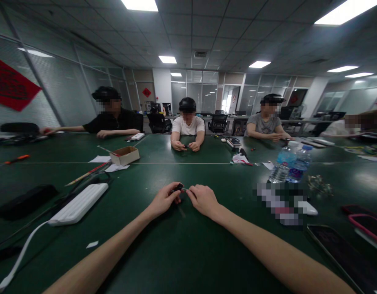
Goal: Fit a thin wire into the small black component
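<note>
1. Over the green bench [188, 253], directly ahead of the person, the left hand [164, 201] and right hand [203, 201] almost touch.
2. Left fingers [173, 197] curl closed around a small black plastic piece [177, 187], too small for its exact shape to show.
3. Right fingers [191, 192] pinch a short silver pin [184, 189], which sticks out from the black piece.
4. Left of the hands lies a long white ribbed power strip [78, 204] with a thin white cable [18, 253], and beyond it a soft black pouch [26, 202].
5. To the right stand two clear plastic water bottles [294, 164] with blue labels, beside a small tangle of wire [319, 185].
6. Farther along sits an open cardboard box [125, 155], and three people [188, 122] sit across the bench.
</note>
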A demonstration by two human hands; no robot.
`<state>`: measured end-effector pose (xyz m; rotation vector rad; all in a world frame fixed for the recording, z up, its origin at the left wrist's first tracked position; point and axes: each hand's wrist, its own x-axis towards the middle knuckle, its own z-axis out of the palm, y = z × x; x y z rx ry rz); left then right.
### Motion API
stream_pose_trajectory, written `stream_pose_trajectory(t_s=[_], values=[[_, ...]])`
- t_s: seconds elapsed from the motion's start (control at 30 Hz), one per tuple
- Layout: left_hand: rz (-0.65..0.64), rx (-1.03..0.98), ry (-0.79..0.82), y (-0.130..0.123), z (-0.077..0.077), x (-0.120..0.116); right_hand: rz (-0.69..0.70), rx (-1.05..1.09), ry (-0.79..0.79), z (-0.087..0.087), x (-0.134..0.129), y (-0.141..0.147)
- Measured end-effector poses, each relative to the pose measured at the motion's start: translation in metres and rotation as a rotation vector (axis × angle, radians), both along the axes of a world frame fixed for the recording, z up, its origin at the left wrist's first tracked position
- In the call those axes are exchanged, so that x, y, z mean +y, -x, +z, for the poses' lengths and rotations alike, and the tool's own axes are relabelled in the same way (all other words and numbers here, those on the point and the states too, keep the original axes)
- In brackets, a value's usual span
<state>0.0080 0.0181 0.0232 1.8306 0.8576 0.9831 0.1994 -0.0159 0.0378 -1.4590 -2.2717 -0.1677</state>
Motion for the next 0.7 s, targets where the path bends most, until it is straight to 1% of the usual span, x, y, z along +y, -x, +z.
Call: stream_pose_trajectory(t_s=[0.43,0.6,0.7], values=[[-0.013,0.01,0.01,0.0003,0.0018,-0.0012,0.048,0.043,0.039,0.0007,0.0002,-0.0014],[-0.034,0.01,0.023,0.0002,0.0037,-0.0035,0.033,0.016,0.049,0.0029,-0.0015,-0.0012],[-0.026,0.014,0.031,0.0002,0.0026,-0.0032,0.019,-0.024,0.073,0.0046,-0.0026,-0.0005]])
